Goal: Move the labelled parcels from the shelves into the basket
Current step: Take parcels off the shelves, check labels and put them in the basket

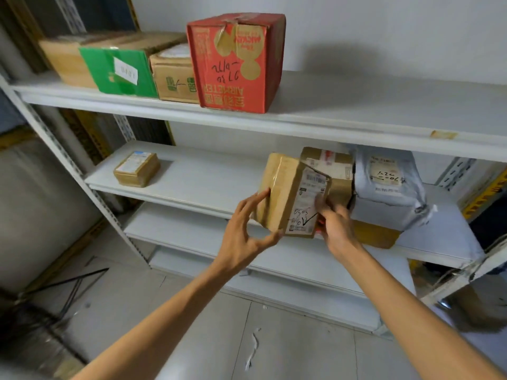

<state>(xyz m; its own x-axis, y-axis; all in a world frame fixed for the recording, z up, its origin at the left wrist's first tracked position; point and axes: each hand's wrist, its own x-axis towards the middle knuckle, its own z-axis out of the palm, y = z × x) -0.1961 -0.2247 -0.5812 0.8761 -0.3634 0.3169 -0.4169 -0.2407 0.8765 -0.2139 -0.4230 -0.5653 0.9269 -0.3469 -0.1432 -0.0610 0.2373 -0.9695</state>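
A brown taped parcel point(292, 193) with a white label and handwritten numbers is tilted in front of the middle shelf point(208, 176). My left hand point(247, 231) touches its left side and bottom corner with spread fingers. My right hand point(336, 220) grips its right lower edge; that hand is blurred. Behind it stand another brown labelled box point(333, 165) and a grey bagged parcel point(384, 185) with a handwritten label. A small brown labelled parcel point(137, 169) lies at the left of the same shelf. No basket is in view.
The top shelf point(356, 113) carries a red box point(236, 61), a green box point(120, 69) and brown boxes point(175, 75). A yellow-brown box point(375, 235) lies under the grey parcel. Two lower shelves point(197, 229) and a grey floor point(274, 338) lie below.
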